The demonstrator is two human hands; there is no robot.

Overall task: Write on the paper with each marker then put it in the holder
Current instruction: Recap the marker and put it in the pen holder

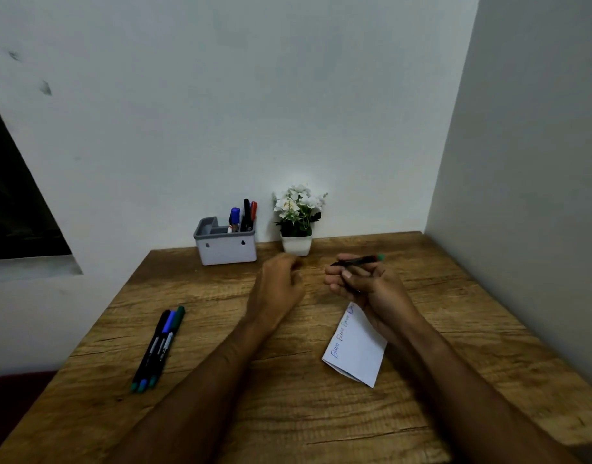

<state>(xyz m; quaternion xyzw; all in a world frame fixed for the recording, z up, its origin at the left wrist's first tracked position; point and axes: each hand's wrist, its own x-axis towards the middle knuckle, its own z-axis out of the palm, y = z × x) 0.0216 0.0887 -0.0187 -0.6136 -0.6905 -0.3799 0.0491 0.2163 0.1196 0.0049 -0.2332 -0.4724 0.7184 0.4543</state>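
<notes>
Corner of a room, pale walls, dark window opening at 9 o'clock. Wooden desk (pixel 221 380) fills the lower frame.

Largest first: both forearms come in from 6 o'clock. Left hand (pixel 276 286) hovers mid-desk, fingers loosely curled, nothing visible in it; it's motion-blurred, so I can't tell more. Right hand (pixel 364 283) grips a green-capped marker (pixel 358 261), fingers wrapped round the barrel, green end pointing to 3 o'clock, dark end to 9 o'clock towards the left hand. Can't tell if the cap is on the writing end.

Grey-rimmed marker holder (pixel 225 242) against the wall at 12 o'clock, slightly left. It already holds a blue, a black and a red marker, all in its right-hand compartments; left compartment looks empty. Potted white-flower plant (pixel 298 222) just beside it at its 3 o'clock.

Folded white paper (pixel 358 349) lies just under the right wrist, at 5 o'clock from the hand. Blue and green words run along its left edge.

Three markers on the desk (pixel 159 349) at 8 o'clock, side by side and touching, well apart from both hands.

Progress, my read: roughly half done. Three in the holder, one in hand, three untouched. The held marker sits well short of the holder, which is at 10 o'clock from the right hand.
</notes>
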